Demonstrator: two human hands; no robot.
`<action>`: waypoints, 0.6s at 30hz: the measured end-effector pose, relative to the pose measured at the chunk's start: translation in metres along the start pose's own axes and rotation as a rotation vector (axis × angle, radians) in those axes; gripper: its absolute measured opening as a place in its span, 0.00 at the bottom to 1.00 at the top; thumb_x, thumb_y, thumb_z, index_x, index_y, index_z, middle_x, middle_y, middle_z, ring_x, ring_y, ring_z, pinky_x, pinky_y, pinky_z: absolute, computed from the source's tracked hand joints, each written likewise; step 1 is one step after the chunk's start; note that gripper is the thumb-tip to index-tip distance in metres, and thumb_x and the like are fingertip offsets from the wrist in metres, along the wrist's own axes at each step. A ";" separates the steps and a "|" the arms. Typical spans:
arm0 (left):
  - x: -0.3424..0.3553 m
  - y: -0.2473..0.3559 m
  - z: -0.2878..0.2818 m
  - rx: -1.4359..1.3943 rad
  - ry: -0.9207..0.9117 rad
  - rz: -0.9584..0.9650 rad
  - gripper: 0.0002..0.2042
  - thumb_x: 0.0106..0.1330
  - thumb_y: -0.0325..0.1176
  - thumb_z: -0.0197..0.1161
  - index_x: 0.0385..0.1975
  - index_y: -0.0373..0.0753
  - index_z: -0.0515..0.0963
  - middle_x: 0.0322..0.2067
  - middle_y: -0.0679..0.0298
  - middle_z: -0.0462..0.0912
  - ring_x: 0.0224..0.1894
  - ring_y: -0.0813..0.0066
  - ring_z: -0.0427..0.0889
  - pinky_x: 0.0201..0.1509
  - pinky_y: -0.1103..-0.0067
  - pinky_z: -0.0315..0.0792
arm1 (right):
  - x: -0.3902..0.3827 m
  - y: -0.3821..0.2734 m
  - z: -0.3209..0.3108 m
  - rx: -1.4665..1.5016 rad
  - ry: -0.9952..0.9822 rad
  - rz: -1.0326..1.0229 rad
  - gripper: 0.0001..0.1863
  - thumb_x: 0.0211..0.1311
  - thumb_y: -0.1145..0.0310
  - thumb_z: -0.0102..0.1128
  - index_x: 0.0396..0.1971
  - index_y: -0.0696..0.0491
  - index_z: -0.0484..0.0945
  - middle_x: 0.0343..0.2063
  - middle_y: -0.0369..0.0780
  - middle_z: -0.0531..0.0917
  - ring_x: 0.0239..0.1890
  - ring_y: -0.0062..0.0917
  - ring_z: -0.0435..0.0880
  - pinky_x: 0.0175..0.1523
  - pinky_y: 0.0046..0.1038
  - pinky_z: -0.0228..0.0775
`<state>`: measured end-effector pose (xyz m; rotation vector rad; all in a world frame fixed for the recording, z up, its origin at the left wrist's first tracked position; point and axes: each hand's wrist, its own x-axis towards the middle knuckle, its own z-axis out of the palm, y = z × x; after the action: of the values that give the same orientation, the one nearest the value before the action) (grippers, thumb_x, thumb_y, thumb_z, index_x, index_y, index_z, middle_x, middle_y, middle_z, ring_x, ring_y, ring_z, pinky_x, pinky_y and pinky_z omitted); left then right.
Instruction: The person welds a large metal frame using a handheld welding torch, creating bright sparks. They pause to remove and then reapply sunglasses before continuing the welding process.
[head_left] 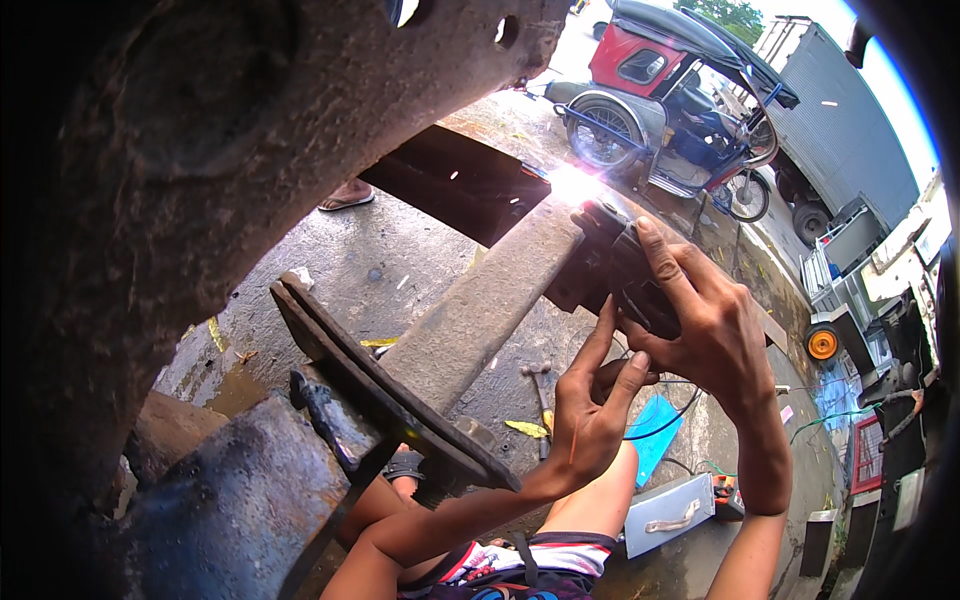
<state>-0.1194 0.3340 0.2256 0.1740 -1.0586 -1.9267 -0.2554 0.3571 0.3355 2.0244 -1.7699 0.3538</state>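
My right hand (705, 315) grips a dark metal piece (630, 275) against the end of a long grey steel beam (470, 300), where a bright welding glare (577, 183) hides detail. My left hand (590, 400) is just below it, index finger raised to the piece's underside, other fingers curled round something I cannot make out. A thin black cable (670, 425) hangs beside my hands. At the beam's near end is a thick flanged plate (375, 370) on a blue-grey rusty metal part (230, 510).
A large rusty frame (250, 150) fills the upper left, another person's sandalled foot (345, 195) beyond it. A motor tricycle (665, 110) and truck (820, 110) stand behind. A hammer (540, 395), blue sheet (655, 440), grey metal box (668, 515) and assorted scrap (865, 460) lie around.
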 end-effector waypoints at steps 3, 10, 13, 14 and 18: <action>0.000 0.001 0.000 -0.001 0.002 0.000 0.33 0.78 0.27 0.55 0.79 0.33 0.48 0.76 0.48 0.57 0.63 0.63 0.79 0.61 0.69 0.82 | 0.000 0.002 0.001 -0.016 0.012 -0.023 0.51 0.49 0.63 0.81 0.75 0.49 0.65 0.47 0.46 0.85 0.40 0.41 0.89 0.44 0.40 0.85; -0.005 -0.004 0.002 0.133 -0.011 0.100 0.34 0.78 0.27 0.56 0.79 0.32 0.48 0.74 0.47 0.62 0.55 0.67 0.85 0.57 0.72 0.83 | -0.005 -0.001 -0.003 0.033 0.132 -0.043 0.51 0.44 0.67 0.79 0.73 0.52 0.67 0.47 0.47 0.85 0.40 0.41 0.89 0.43 0.39 0.85; -0.005 -0.006 -0.002 0.091 -0.012 0.040 0.34 0.78 0.27 0.56 0.79 0.33 0.48 0.75 0.48 0.61 0.55 0.66 0.85 0.57 0.72 0.84 | -0.002 -0.001 -0.002 -0.008 0.095 -0.071 0.47 0.49 0.65 0.76 0.72 0.55 0.68 0.44 0.46 0.85 0.36 0.40 0.89 0.39 0.39 0.85; -0.005 -0.006 -0.001 0.076 -0.004 0.036 0.33 0.78 0.27 0.56 0.79 0.33 0.48 0.74 0.48 0.61 0.55 0.66 0.85 0.57 0.72 0.84 | -0.002 -0.001 -0.002 -0.011 0.097 -0.070 0.47 0.49 0.65 0.76 0.72 0.54 0.68 0.44 0.46 0.85 0.36 0.40 0.89 0.38 0.39 0.85; -0.003 -0.001 0.002 0.043 0.016 0.019 0.33 0.79 0.28 0.55 0.79 0.33 0.49 0.74 0.48 0.62 0.56 0.66 0.84 0.58 0.72 0.83 | 0.001 0.001 0.000 -0.017 0.106 -0.067 0.47 0.48 0.65 0.76 0.72 0.55 0.68 0.42 0.45 0.84 0.35 0.39 0.88 0.37 0.39 0.84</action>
<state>-0.1197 0.3374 0.2252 0.2027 -1.0884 -1.8836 -0.2562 0.3563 0.3356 2.0090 -1.6329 0.4159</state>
